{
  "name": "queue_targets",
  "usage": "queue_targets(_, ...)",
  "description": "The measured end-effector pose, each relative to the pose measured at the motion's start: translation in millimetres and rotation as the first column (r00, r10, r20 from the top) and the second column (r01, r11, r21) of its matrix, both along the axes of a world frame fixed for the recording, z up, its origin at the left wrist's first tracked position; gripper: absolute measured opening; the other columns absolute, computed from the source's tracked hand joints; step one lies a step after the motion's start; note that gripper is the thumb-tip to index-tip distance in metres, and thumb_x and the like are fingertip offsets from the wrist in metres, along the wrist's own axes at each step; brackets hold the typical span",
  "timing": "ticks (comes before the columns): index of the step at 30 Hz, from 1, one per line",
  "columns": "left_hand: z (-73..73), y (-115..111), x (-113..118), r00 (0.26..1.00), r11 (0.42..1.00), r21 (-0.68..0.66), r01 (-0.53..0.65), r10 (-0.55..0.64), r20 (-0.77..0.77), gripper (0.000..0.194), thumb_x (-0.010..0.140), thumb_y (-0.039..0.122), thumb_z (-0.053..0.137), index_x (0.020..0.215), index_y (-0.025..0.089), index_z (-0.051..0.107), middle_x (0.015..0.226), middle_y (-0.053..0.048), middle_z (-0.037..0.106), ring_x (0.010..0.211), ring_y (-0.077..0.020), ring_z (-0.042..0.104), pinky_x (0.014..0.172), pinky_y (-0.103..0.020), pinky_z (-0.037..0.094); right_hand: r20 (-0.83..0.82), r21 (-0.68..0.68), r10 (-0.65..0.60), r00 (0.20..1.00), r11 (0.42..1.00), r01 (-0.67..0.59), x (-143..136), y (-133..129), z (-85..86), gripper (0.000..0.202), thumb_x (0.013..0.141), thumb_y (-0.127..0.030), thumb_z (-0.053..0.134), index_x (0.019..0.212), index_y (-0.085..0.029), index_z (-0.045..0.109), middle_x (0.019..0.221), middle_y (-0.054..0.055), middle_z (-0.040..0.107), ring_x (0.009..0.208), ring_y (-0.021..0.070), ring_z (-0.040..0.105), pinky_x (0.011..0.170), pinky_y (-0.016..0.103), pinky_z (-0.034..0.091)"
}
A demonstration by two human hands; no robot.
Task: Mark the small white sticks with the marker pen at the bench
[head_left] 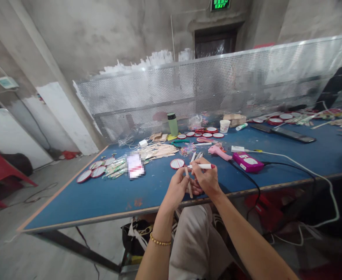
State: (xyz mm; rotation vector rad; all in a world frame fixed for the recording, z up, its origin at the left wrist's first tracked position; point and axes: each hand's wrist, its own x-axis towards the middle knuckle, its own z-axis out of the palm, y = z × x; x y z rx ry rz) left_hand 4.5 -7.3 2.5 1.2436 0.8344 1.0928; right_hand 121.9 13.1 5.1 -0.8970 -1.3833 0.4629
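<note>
Near the round disc [177, 164], the left hand [175, 186] pinches the stick [190, 189], seemingly light and stiff, best held by edges; the right hand [207, 180] grips the marker [202, 166]

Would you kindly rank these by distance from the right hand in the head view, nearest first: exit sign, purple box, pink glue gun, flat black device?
1. Pink glue gun, just to the right
2. Purple box, farther right
3. Flat black device, far right
4. Exit sign, high in the background

The bottle [173, 125] is green, the glue gun [220, 151] pink.
</note>
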Motion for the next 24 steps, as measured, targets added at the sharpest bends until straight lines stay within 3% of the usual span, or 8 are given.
queue_targets(24,-1.3,-0.3,-0.5,1.000,1.000,-0.008,-0.004,0.004,-0.005,0.044,0.079,0.037,0.062,0.115,0.018,0.047,0.064,0.002,0.066,0.053,-0.0197,0.068,0.056,-0.033,0.057,0.014,-0.011,0.001,1.000,1.000,-0.001,0.0,-1.4,0.7,0.022,0.085,-0.032,0.051,0.067,-0.020,0.057,0.050,-0.003,0.053,0.047,0.0123,0.053,0.044,0.022,0.041)
